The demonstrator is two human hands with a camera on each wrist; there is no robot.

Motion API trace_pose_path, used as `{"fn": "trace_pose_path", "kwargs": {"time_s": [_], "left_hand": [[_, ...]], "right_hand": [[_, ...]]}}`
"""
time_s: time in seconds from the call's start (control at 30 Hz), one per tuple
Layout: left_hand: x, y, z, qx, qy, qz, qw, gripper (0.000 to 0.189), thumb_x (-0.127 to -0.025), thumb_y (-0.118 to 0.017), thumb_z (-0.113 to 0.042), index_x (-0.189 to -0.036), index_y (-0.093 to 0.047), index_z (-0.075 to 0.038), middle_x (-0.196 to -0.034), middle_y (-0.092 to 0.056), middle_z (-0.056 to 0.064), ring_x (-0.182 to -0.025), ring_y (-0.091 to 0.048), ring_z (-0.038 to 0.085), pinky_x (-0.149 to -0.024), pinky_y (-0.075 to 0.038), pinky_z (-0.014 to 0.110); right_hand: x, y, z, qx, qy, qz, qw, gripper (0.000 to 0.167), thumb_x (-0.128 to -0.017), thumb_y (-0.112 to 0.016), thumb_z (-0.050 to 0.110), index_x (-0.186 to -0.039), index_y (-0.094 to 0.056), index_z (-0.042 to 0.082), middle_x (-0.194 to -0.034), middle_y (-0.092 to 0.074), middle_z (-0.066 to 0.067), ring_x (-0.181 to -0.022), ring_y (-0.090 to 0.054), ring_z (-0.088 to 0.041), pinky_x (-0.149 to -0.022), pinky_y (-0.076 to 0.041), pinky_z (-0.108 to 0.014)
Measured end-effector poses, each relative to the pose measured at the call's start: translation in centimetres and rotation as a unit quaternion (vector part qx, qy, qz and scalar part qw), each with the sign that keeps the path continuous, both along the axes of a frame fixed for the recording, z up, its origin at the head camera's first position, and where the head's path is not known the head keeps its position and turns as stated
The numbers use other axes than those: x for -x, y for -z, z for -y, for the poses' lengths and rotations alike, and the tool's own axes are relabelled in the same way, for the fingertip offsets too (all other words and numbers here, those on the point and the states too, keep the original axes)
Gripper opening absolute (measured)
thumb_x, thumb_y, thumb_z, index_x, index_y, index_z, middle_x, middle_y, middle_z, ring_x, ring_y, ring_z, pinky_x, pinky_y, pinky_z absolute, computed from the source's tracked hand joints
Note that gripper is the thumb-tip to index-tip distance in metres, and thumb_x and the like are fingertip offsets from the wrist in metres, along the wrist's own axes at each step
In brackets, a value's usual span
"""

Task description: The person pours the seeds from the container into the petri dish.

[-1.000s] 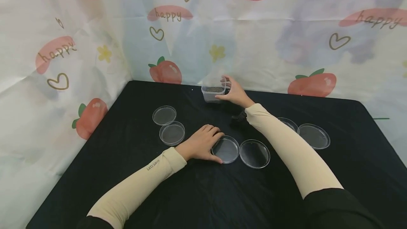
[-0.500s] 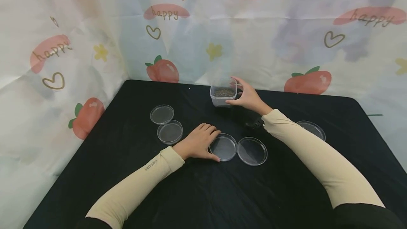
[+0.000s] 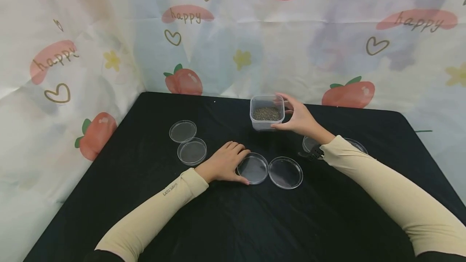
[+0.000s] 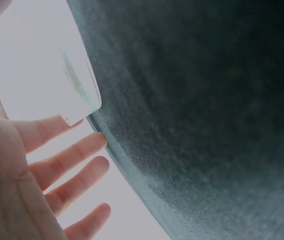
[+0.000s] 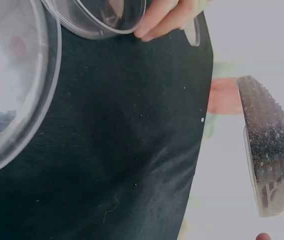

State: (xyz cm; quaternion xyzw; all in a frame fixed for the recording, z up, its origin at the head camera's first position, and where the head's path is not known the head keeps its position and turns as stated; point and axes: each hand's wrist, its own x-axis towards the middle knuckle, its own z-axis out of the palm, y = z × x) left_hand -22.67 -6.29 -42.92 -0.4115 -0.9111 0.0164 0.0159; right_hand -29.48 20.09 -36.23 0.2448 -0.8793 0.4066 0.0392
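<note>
At the back of the table, my right hand (image 3: 300, 118) grips a clear square plastic tub (image 3: 267, 123) by its right side, thumb in front and fingers behind. Dark brown granules (image 3: 267, 113) cover its bottom; the right wrist view shows them heaped against the tub (image 5: 277, 195) wall. My left hand (image 3: 224, 163) is at the left side of a clear petri dish (image 3: 253, 169), thumb at its near rim and index finger at its far rim. In the left wrist view the index finger (image 4: 44, 129) meets the edge of the dish (image 4: 81, 82); the other fingers are spread.
A second round dish (image 3: 285, 173) lies close to the right of the held one. Two more dishes (image 3: 183, 131) overlap at the left. Others (image 3: 354, 144) lie at the right, partly hidden by the right arm. Black cloth covers the table (image 3: 233, 221); a printed curtain (image 3: 291, 51) hangs behind.
My right hand has brought the tub rightward and a little nearer, and its granules show more fully. My left hand stays at the petri dish.
</note>
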Motion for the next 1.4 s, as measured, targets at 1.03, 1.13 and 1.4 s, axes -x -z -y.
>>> {"fn": "trace_pose_path", "kwargs": {"time_s": [1.03,1.13,1.4], "left_hand": [[-0.1,0.1,0.4,-0.024,0.006,0.001,0.9997,0.092,-0.070,-0.058,-0.076,-0.136,-0.047,-0.013,-0.128,-0.051,0.004,-0.119,-0.045,0.019,-0.111,-0.030,0.037],[-0.1,0.2,0.4,-0.022,0.006,0.002,0.9997,0.091,-0.071,-0.058,-0.076,-0.135,-0.047,-0.013,-0.128,-0.050,0.004,-0.119,-0.045,0.019,-0.111,-0.031,0.037],[-0.2,0.1,0.4,-0.018,0.005,0.001,0.9998,0.091,-0.071,-0.057,-0.076,-0.136,-0.047,-0.013,-0.128,-0.050,0.004,-0.119,-0.046,0.019,-0.111,-0.031,0.036]], "right_hand": [[-5.5,1.4,-3.3,-0.025,0.020,-0.131,0.9909,0.097,-0.055,-0.088,0.003,-0.139,-0.038,0.002,-0.129,-0.046,-0.018,-0.117,-0.046,-0.031,-0.091,-0.046,-0.045],[-5.8,1.6,-3.3,-0.030,0.016,-0.151,0.9879,0.099,-0.053,-0.090,0.004,-0.137,-0.039,0.001,-0.129,-0.046,-0.018,-0.115,-0.046,-0.028,-0.090,-0.047,-0.037],[-6.2,2.0,-2.8,-0.026,-0.009,-0.188,0.9817,0.101,-0.048,-0.092,0.005,-0.135,-0.041,-0.002,-0.128,-0.046,-0.020,-0.113,-0.047,-0.031,-0.090,-0.043,-0.022]]}}
